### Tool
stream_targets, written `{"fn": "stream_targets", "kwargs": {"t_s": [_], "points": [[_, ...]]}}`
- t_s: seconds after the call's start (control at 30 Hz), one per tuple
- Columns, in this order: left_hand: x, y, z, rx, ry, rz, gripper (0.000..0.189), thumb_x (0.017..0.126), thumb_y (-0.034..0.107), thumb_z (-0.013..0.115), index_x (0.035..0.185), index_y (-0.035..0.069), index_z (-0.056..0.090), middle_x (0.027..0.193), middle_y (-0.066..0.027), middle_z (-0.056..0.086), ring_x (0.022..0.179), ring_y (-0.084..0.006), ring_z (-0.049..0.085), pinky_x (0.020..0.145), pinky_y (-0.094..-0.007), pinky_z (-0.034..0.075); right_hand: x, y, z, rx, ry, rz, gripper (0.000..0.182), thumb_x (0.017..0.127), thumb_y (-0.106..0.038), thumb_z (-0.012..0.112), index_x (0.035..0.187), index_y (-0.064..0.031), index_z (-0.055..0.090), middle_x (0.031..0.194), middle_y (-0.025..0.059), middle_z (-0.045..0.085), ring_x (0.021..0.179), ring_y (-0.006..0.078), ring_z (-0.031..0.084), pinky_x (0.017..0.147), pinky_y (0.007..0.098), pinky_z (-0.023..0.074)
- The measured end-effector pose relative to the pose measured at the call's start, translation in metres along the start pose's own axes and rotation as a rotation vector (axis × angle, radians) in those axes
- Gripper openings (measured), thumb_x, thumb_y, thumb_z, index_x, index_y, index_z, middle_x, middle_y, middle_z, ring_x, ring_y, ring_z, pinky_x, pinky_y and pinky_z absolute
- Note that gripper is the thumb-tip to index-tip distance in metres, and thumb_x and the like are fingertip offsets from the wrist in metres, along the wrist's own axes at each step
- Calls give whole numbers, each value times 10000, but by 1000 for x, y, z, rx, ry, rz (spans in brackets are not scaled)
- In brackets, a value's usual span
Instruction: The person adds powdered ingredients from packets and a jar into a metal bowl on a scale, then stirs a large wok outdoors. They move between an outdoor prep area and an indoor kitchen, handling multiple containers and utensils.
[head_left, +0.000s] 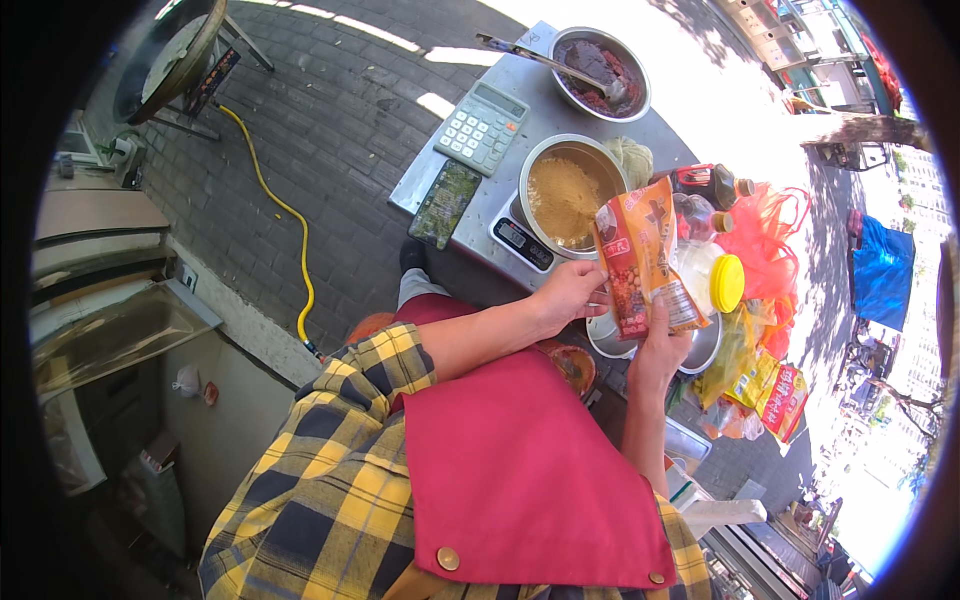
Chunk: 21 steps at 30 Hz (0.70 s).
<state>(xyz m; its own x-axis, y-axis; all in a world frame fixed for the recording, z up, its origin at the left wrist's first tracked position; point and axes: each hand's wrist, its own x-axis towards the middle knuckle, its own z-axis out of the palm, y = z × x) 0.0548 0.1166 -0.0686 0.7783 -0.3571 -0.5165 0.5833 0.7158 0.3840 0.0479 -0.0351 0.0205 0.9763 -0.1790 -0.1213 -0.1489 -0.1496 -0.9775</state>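
Observation:
My right hand (660, 337) holds the lower end of an orange and red printed food packet (637, 262). The packet's upper end leans over the rim of a metal pot (534, 217) of tan powder (566, 195). My left hand (576, 292) is at the packet's left side, its fingers partly spread; whether they grip its edge I cannot tell. Under the pot is a digital kitchen scale (523, 244) with a lit display. A calculator (484, 127) and a smartphone (445, 202) lie on the metal table (517, 82), left of the pot.
A metal bowl of dark red paste (600, 75) with a ladle (551, 64) stands at the table's far end. Bottles (716, 187), a yellow-lidded jar (726, 283) and plastic bags (765, 240) crowd the right. A yellow hose (281, 202) runs over the paving at left.

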Motion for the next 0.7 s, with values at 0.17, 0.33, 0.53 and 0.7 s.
{"fn": "stream_targets", "kwargs": {"t_s": [0.17, 0.33, 0.53, 0.7], "points": [[-2, 0, 4, -12, 17, -1, 194, 1117, 247, 546, 1131, 90, 658, 1020, -16, 664, 920, -139, 652, 828, -320, 587, -3, -4, 2, -18, 27, 9, 352, 1076, -116, 645, 1363, 83, 603, 1266, 126, 704, 1073, 179, 699, 919, 345, 585], [-2, 1, 3, -16, -33, 14, 192, 1116, 250, 563, 1171, 101, 670, 1062, 0, 694, 915, -119, 669, 827, -306, 595, -1, -10, 0, -37, 11, -10, 355, 1072, -114, 653, 1363, 84, 614, 1247, 122, 715, 1067, 173, 695, 928, 341, 573], [2, -1, 4, -22, -35, 14, 187, 1112, 243, 567, 1169, 99, 671, 1051, 1, 701, 914, -119, 677, 831, -303, 592, -3, -11, 2, -73, 3, -65, 318, 1077, -122, 653, 1327, 76, 654, 1214, 104, 727, 1052, 148, 680, 922, 320, 555], [5, 7, 0, 0, -11, 15, 184, 1108, 240, 571, 1144, 89, 671, 1047, -3, 701, 897, -112, 681, 818, -305, 597, 2, -19, 10, -76, -62, -6, 310, 1078, -122, 654, 1319, 73, 660, 1198, 97, 731, 1049, 135, 672, 918, 311, 550]]}}
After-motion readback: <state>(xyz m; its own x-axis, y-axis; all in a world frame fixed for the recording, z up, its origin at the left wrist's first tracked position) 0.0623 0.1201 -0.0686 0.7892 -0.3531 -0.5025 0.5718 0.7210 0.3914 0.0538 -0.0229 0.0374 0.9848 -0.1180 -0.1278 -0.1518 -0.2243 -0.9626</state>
